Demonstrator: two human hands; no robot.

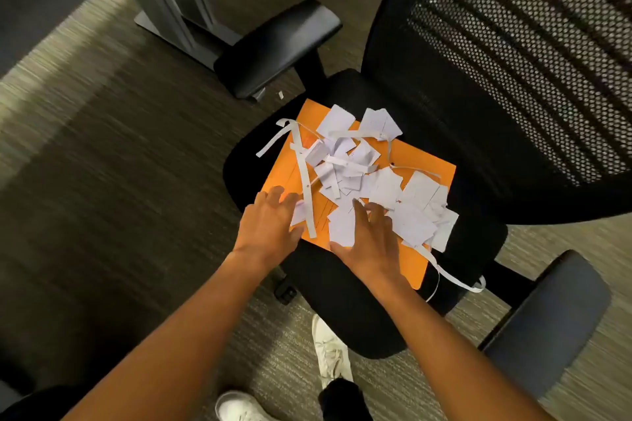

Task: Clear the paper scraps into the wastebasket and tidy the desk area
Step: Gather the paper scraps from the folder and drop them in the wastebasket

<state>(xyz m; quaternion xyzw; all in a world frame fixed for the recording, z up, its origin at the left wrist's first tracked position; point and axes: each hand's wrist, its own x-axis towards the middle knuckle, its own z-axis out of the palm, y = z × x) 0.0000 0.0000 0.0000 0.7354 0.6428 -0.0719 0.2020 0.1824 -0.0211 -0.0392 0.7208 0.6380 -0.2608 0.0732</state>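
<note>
— White paper scraps (355, 167), a loose heap of cut squares and long strips, lie on an orange folder (429, 169) that rests flat on the black seat (328, 297) of an office chair. How would you say they handle?

— Featherlight and limp, I'd judge. Any draught or quick sweep could scatter them, and one long strip (455, 278) already trails off the folder's near edge over the seat.

— So pinch them up?

— Slow work. The folder looks stiffer; taking it by its two side edges and carrying it level, like a tray, seems the better hold.

— And the hands?

— Both are spread, fingers fairly straight. The left hand (270, 222) lies at the folder's left edge, fingertips touching a strip. The right hand (371, 239) rests flat on the near scraps. Neither grips anything, though motion blur makes the fingertips hard to read.

— Anything beyond?

— One tiny scrap (280, 95) on the carpet (102, 181) by the armrest (277, 48). A desk leg (171, 7) stands further off. No wastebasket is in view.
</note>
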